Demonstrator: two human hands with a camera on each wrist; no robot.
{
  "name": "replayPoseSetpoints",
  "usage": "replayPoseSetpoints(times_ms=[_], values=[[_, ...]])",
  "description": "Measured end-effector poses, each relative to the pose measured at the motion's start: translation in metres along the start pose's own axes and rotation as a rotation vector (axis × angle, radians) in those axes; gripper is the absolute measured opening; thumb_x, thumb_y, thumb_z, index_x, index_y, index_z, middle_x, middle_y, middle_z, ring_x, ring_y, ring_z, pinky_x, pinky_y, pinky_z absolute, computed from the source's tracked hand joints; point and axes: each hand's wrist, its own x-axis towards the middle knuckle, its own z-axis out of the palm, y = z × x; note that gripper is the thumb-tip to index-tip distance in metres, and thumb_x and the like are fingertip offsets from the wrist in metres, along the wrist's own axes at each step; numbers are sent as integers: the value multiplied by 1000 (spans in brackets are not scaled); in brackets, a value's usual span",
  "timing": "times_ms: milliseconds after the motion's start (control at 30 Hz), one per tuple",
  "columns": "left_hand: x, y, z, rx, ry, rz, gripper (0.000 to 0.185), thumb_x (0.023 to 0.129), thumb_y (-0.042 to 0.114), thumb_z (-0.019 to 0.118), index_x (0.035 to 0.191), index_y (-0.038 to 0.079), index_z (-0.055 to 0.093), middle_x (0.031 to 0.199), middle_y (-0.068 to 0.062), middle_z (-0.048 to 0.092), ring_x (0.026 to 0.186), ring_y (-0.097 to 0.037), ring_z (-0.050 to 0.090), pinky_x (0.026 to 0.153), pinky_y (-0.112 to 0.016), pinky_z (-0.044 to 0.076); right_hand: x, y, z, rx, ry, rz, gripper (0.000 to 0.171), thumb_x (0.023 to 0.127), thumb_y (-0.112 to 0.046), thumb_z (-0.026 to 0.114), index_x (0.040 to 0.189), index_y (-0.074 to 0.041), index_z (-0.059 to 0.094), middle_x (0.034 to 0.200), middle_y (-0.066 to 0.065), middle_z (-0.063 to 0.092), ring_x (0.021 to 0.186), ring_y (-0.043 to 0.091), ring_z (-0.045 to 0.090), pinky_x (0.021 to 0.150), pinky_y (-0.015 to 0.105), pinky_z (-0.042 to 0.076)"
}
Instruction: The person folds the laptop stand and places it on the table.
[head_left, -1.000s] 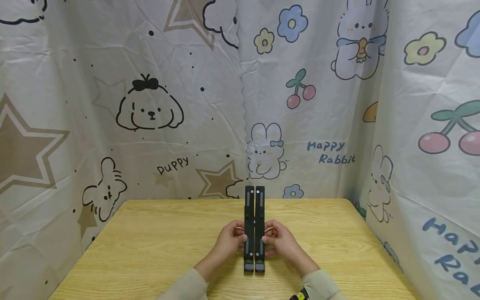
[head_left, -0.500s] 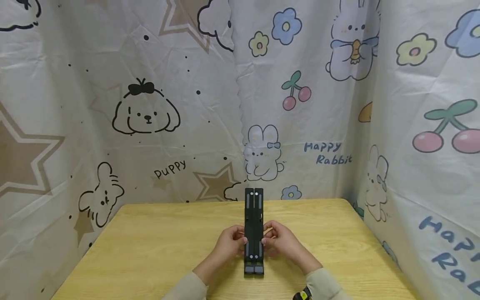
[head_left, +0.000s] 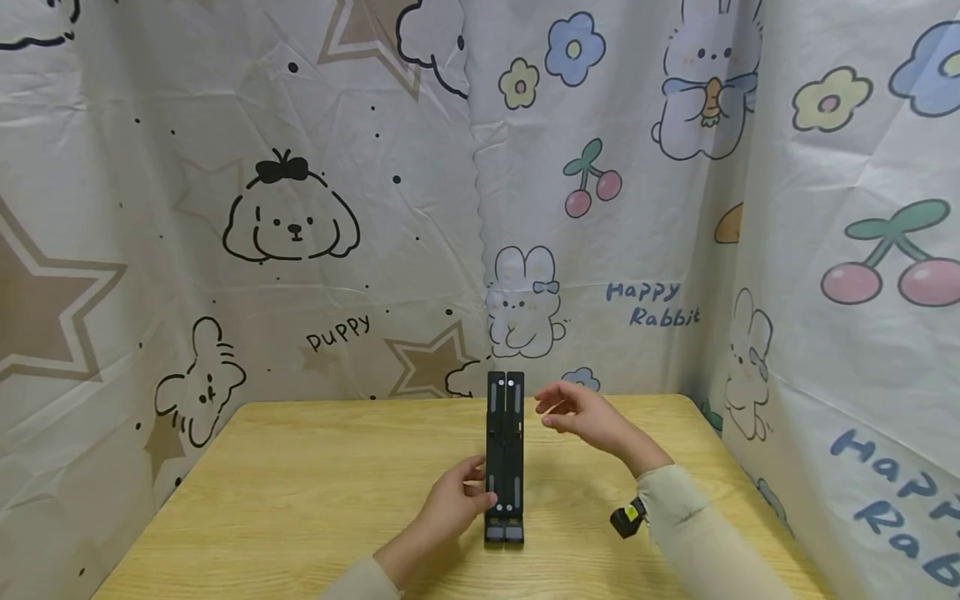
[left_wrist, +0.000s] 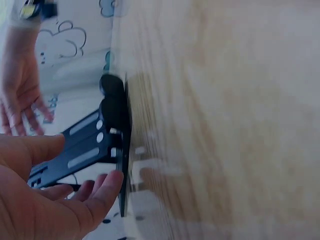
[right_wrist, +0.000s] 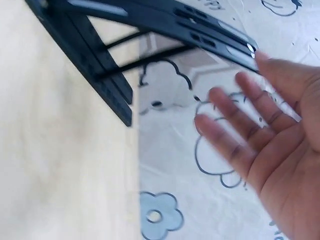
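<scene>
A black folding laptop stand (head_left: pixel 505 450) with grey pads stands on the table, its two long arms side by side, tilted up over the base. My left hand (head_left: pixel 453 498) is at its lower left edge, thumb on the front face and fingers behind. In the left wrist view, the stand's arms (left_wrist: pixel 82 145) run between thumb and fingers, and the fingertips (left_wrist: pixel 114 182) are close to the base. Up by the stand's top right, my right hand (head_left: pixel 581 414) is apart from it in the head view, holding nothing. In the right wrist view its fingers are spread below the stand's upper end (right_wrist: pixel 240 47).
The wooden table (head_left: pixel 337 467) has rounded far corners. Behind it and along both sides hangs a pale printed curtain (head_left: pixel 420 250). A small black and yellow device (head_left: pixel 627 518) is at my right wrist.
My right hand has let go of the stand's right side and moved up and right. The stand's two arms have come closer together. The left hand has slid slightly lower along the stand.
</scene>
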Motion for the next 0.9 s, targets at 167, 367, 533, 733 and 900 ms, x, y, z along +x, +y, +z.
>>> replayPoseSetpoints(times_ms=[167,367,533,733,900], values=[[-9,4,3,-16,4,-13,76,89,7,78,153,-5,39,135,-23,59,117,-37,61,89,-45,60,20,-13,-18,-25,-10,-85,36,98,-13,70,133,-13,61,128,12,67,115,28,66,94,42,57],[-18,3,9,-2,-17,-61,84,85,9,83,154,-7,36,133,-17,60,118,-34,61,97,-50,55,42,-21,-27,-39,-62,-122,45,98,-8,69,141,-13,59,142,9,61,127,34,60,99,45,56],[-19,-3,14,2,-56,-40,98,76,5,89,156,-6,32,128,-13,61,113,-29,61,97,-50,53,54,-22,-26,-54,-159,-104,51,98,-6,68,145,-24,58,150,1,56,136,33,54,101,45,55],[-19,-8,18,65,-59,-7,108,72,5,92,158,-3,28,132,-16,59,116,-31,60,95,-49,55,67,-19,-21,-81,-248,-94,61,97,-3,68,150,-28,54,156,-1,50,141,31,48,108,49,50],[-20,-5,21,136,-57,17,113,69,-4,91,160,-3,25,145,-25,52,127,-43,57,94,-49,57,72,-16,-17,-59,-287,-89,62,97,-1,67,151,-29,53,160,-2,45,142,29,47,110,49,48]])
